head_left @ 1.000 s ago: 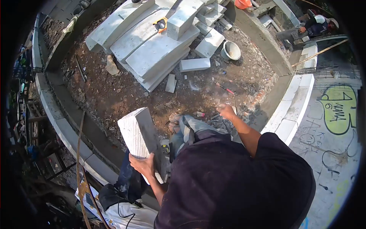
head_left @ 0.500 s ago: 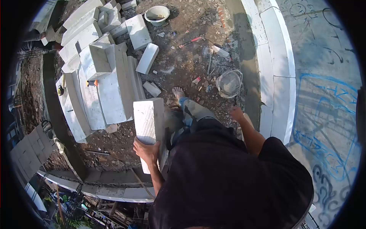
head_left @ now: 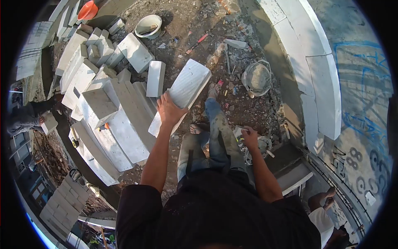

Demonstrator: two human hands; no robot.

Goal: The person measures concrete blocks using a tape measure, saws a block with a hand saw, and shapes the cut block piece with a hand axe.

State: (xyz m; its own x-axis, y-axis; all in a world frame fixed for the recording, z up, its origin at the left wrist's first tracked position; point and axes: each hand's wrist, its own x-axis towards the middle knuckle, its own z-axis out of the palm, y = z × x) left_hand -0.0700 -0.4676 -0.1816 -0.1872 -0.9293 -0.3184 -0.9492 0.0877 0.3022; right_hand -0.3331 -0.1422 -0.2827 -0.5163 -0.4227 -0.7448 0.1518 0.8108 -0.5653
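A long white block (head_left: 191,81) slants in front of me, with my left hand (head_left: 169,111) gripping its near part, fingers over the top face and thumb toward the right edge. My right hand (head_left: 250,137) is closed at the right, beside my knee, by a bucket (head_left: 262,148) partly hidden under it. Its fingers look curled on something small and pale that I cannot make out. Left of the held block, a smaller white block (head_left: 156,79) lies by the large stack of blocks (head_left: 124,133).
A white bowl (head_left: 148,26) with tools, a red-handled hammer (head_left: 197,43) and a mortar bucket (head_left: 257,78) are on the ground ahead. An orange bowl (head_left: 88,10) is upper left. A low block wall (head_left: 321,79) runs along the right. Other people (head_left: 25,118) are at far left and lower right.
The view has turned. My left hand has brought the long block forward from upright beside my leg to a slant over the ground. My right hand has come over a bucket.
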